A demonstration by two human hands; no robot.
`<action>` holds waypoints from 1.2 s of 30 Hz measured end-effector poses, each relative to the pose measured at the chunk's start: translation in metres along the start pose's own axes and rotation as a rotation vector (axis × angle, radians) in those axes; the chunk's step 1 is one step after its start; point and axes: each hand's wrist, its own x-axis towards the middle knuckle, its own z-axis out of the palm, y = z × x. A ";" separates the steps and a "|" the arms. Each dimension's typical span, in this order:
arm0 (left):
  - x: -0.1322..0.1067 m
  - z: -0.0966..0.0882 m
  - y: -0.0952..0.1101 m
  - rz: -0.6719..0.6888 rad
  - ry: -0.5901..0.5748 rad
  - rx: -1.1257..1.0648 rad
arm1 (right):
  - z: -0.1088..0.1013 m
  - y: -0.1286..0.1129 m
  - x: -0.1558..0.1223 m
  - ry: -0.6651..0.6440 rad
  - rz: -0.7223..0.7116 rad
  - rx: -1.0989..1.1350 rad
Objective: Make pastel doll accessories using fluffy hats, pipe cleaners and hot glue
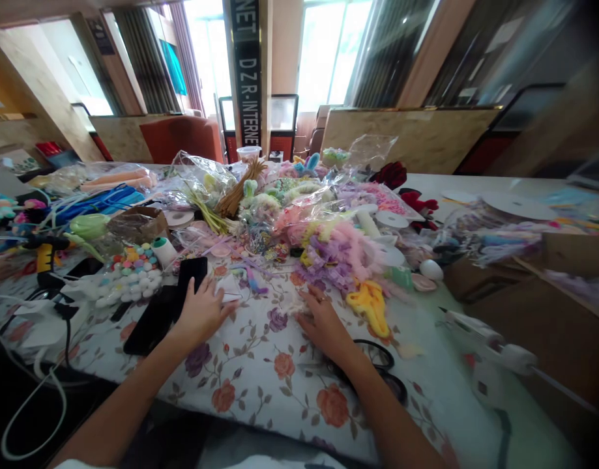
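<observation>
1. White, flat, paper-like piece lay on the flower-printed cloth over the counter, at my left hand.
2. I had that hand open and palm down, fingers loosely spread, touching the piece's edge.
3. My right hand lay with bent fingers at a small, whitish, sheer scrap; from my feed I couldn't tell whether it pinched it.
4. Black-handled scissors sat partly under my right forearm, near a fuzzy yellow piece.
5. Two black rectangular slabs lay beside my left hand.
6. Beyond both hands, I saw ruffled lilac trim.
</observation>
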 end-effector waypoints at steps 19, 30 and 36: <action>0.141 0.005 0.033 -0.265 0.009 -0.864 | -0.002 -0.003 0.000 -0.012 0.000 0.016; 0.122 -0.057 -0.031 -0.353 -0.091 -1.669 | 0.002 -0.001 0.001 -0.002 -0.051 -0.024; 0.117 -0.041 -0.012 -0.537 -0.284 -1.963 | -0.008 -0.010 0.001 0.217 -0.103 -0.096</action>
